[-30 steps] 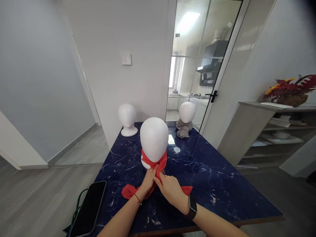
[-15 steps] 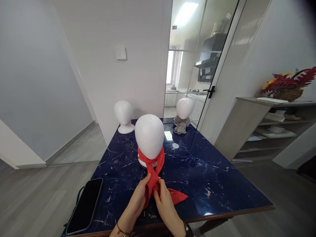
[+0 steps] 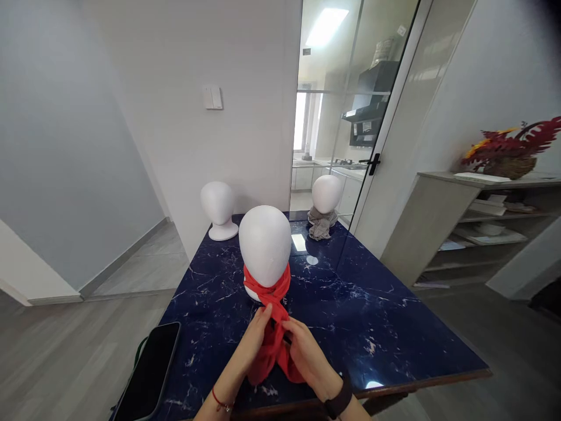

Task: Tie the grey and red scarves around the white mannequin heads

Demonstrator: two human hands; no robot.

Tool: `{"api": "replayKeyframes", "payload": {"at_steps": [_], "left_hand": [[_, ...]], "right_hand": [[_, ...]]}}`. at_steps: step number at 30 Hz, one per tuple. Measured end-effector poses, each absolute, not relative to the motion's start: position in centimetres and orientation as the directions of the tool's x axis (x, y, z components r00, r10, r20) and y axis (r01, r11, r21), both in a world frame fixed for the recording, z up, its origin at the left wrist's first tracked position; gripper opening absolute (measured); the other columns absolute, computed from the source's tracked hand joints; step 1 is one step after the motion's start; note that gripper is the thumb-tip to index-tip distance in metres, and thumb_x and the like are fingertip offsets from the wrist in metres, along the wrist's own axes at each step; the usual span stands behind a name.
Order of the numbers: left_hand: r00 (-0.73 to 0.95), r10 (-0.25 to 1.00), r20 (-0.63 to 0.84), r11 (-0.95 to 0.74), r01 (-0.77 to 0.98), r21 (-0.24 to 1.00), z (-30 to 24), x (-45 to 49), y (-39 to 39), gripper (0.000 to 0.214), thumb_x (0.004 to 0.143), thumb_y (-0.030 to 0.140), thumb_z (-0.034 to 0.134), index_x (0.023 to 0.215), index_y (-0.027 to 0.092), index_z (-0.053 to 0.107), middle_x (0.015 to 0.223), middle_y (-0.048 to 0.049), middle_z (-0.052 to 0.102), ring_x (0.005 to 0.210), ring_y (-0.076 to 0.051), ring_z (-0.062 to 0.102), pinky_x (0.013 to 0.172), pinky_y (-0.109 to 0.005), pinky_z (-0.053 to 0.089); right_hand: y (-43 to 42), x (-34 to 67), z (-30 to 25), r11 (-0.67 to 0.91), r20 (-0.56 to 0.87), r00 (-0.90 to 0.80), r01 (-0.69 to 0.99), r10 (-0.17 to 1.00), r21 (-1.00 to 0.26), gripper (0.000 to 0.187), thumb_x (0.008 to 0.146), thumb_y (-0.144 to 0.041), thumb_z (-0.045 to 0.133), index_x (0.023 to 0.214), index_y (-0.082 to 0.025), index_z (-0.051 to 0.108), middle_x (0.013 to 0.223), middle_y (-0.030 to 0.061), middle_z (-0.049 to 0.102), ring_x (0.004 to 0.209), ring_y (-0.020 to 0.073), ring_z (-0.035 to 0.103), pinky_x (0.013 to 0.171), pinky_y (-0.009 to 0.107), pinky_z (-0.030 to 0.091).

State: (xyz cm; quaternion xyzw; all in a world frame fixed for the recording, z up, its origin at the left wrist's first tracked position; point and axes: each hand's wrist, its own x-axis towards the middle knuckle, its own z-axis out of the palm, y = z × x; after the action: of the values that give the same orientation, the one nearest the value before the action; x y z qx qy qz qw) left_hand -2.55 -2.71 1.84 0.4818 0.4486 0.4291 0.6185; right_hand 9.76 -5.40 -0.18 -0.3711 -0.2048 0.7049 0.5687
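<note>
A smooth grey wall (image 3: 65, 146) and a grey floor fill the left side of the room. A dark blue, shiny table (image 3: 372, 327) with white streaks reaches across the middle. At its left front corner lies a flat black phone (image 3: 149, 371), its bottom cut off by the picture's edge. A thin green cord (image 3: 139, 351) peeks out beside it, mostly hidden. Farther back stands a smooth white model head (image 3: 218, 202) on a round foot.

Next comes the person's left hand (image 3: 254, 336), with a red string bracelet (image 3: 221, 403) on the wrist. Its thumb presses on a soft red cloth scarf (image 3: 276, 313), pinching it; the other fingers are mostly hidden. The scarf goes around the neck of a bigger white model head (image 3: 265, 242), and its ends hang down in front, onto the table. How the ends cross is hard to see under the hands. The person's right hand (image 3: 307, 351) has its fingertips bent in and clamped on the scarf's other side. A dark watch band (image 3: 339, 400) is on that wrist.

Behind, to the right, a third white model head (image 3: 326, 194) wears a crumpled grey-brown cloth (image 3: 322, 223) that hides its neck.
</note>
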Motion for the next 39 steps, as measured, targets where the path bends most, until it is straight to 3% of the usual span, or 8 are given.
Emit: {"api": "replayKeyframes", "payload": {"at_steps": [4, 8, 11, 21, 25, 29, 35, 39], "left_hand": [[0.318, 0.929, -0.189, 0.27, -0.232, 0.935, 3.0, -3.8, -2.4, 0.029, 0.072, 0.038, 0.064, 0.091, 0.016, 0.062, 0.095, -0.0056, 0.066, 0.086, -0.018, 0.06, 0.079, -0.03, 0.045], [0.163, 0.972, -0.167, 0.205, -0.25, 0.946, 2.7, -4.3, -1.5, 0.023, 0.061, 0.016, 0.063, 0.08, 0.02, 0.051, 0.067, 0.006, 0.058, 0.051, -0.006, 0.049, 0.049, -0.018, 0.036], [0.121, 0.962, -0.244, 0.271, -0.331, 0.904, 2.6, -4.2, -1.0, 0.022, 0.061, 0.017, 0.058, 0.082, 0.02, 0.049, 0.063, 0.0059, 0.057, 0.053, -0.007, 0.051, 0.05, -0.017, 0.036], [0.207, 0.96, -0.188, 0.234, -0.225, 0.946, 3.7, -3.5, -1.3, 0.055, 0.068, 0.029, 0.064, 0.118, 0.015, 0.047, 0.061, 0.0055, 0.058, 0.041, -0.007, 0.045, 0.045, -0.022, 0.039], [0.261, 0.945, -0.199, 0.259, -0.221, 0.94, 4.2, -2.6, -1.6, 0.048, 0.071, 0.031, 0.059, 0.113, 0.01, 0.05, 0.064, 0.0012, 0.063, 0.04, -0.007, 0.046, 0.046, -0.024, 0.041], [0.33, 0.935, -0.133, 0.213, -0.219, 0.952, 3.4, -1.5, -1.7, 0.043, 0.077, 0.037, 0.058, 0.111, 0.014, 0.047, 0.074, -0.0027, 0.067, 0.046, -0.01, 0.055, 0.053, -0.026, 0.045], [0.291, 0.953, -0.086, 0.084, 0.018, 0.996, 1.9, -1.5, -1.6, 0.049, 0.081, 0.047, 0.051, 0.115, 0.013, 0.049, 0.072, -0.0048, 0.068, 0.047, -0.013, 0.056, 0.054, -0.028, 0.045], [0.207, 0.978, -0.028, -0.018, 0.215, 0.977, 1.7, -2.2, -1.1, 0.046, 0.084, 0.044, 0.045, 0.116, 0.014, 0.056, 0.086, -0.0089, 0.071, 0.072, -0.02, 0.064, 0.07, -0.032, 0.046]], "right_hand": [[-4.8, 10.7, -1.2, -0.198, -0.309, 0.024, -0.72, 0.951, -0.665, 0.025, 0.061, -0.03, 0.075, 0.078, -0.019, 0.061, 0.073, -0.0015, 0.065, 0.068, 0.0135, 0.059, 0.066, 0.024, 0.046], [-4.5, 12.3, -1.2, -0.256, -0.342, -0.008, -0.678, 0.94, -0.689, 0.032, 0.061, -0.033, 0.078, 0.08, -0.021, 0.056, 0.058, -0.0066, 0.056, 0.047, 0.0074, 0.047, 0.047, 0.019, 0.036], [-4.5, 13.4, -0.7, -0.264, -0.318, -0.023, -0.62, 0.948, -0.739, 0.029, 0.064, -0.033, 0.076, 0.082, -0.021, 0.056, 0.057, -0.0075, 0.053, 0.045, 0.0055, 0.042, 0.045, 0.018, 0.033], [-1.1, 12.0, -1.4, -0.137, -0.135, -0.377, 0.022, 0.916, -0.99, 0.005, 0.064, -0.017, 0.061, 0.067, -0.014, 0.065, 0.062, -0.0011, 0.061, 0.057, 0.0107, 0.05, 0.057, 0.022, 0.037], [0.9, 11.0, -0.8, -0.117, -0.086, -0.139, -0.236, 0.987, -0.965, 0.006, 0.063, -0.021, 0.059, 0.066, -0.016, 0.062, 0.062, -0.0002, 0.061, 0.055, 0.0116, 0.049, 0.055, 0.023, 0.039], [1.1, 11.2, 0.2, -0.236, -0.204, -0.122, -0.605, 0.971, -0.76, 0.019, 0.07, -0.034, 0.053, 0.073, -0.017, 0.06, 0.064, 0.0003, 0.059, 0.047, 0.0096, 0.045, 0.048, 0.023, 0.039], [1.8, 11.3, 1.0, -0.206, -0.198, -0.084, -0.626, 0.977, -0.752, 0.019, 0.065, -0.029, 0.07, 0.075, -0.016, 0.06, 0.062, -0.0013, 0.059, 0.052, 0.01, 0.05, 0.049, 0.021, 0.039], [2.7, 10.8, 1.2, -0.13, -0.192, 0.004, -0.721, 0.981, -0.68, 0.018, 0.059, -0.014, 0.067, 0.076, -0.018, 0.061, 0.072, -0.0017, 0.065, 0.064, 0.012, 0.057, 0.061, 0.022, 0.045]]}}
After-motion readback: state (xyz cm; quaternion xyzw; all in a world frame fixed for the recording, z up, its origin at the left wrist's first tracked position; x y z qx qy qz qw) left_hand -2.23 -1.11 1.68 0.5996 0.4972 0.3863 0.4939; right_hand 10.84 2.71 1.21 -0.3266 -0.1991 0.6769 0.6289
